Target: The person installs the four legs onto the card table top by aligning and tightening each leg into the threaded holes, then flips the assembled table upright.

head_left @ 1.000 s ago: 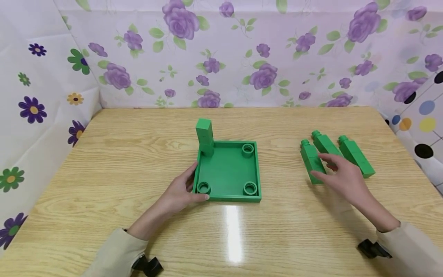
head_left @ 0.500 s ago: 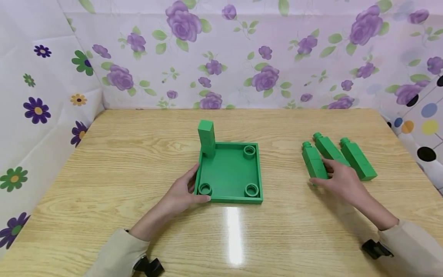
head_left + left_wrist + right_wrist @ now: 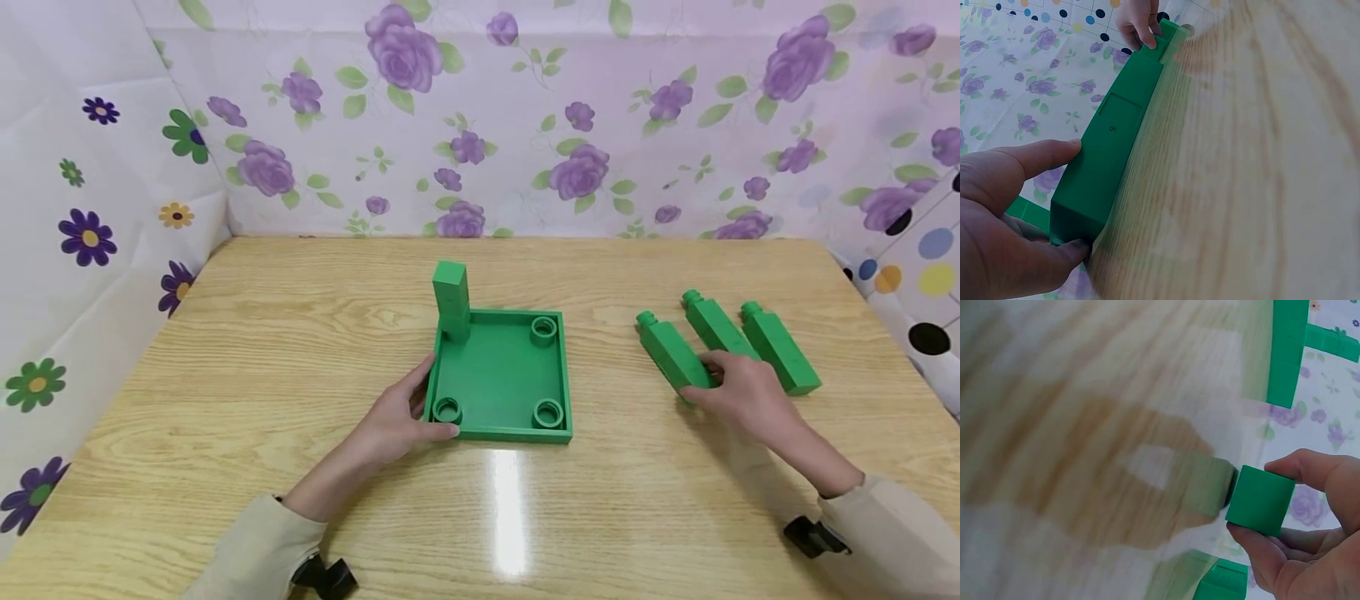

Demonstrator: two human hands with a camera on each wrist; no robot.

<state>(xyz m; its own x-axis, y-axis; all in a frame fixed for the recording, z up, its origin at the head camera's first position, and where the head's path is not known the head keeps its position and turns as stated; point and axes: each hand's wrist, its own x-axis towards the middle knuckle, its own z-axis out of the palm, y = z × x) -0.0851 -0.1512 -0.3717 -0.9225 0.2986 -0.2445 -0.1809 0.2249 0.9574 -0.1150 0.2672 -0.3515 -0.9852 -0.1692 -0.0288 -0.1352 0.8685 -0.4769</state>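
Observation:
A green square tray (image 3: 498, 375) lies mid-table, with round sockets in three corners and one green post (image 3: 452, 302) standing upright in its far-left corner. My left hand (image 3: 425, 400) grips the tray's near-left corner, thumb on the front wall; the left wrist view shows the hand (image 3: 1075, 200) clamped on that wall (image 3: 1110, 169). Three more green posts lie to the right. My right hand (image 3: 697, 379) pinches the near end of the leftmost post (image 3: 667, 350); in the right wrist view its square end (image 3: 1260, 500) sits between thumb and fingers.
Two loose posts (image 3: 714, 327) (image 3: 780, 358) lie side by side just right of the held one. The wooden table (image 3: 225, 375) is walled by flowered sheets at the back and on both sides.
My right hand closed on the leftmost post, and that post's pegged far end swung to the left, away from its neighbours. The left hand stayed on the tray corner.

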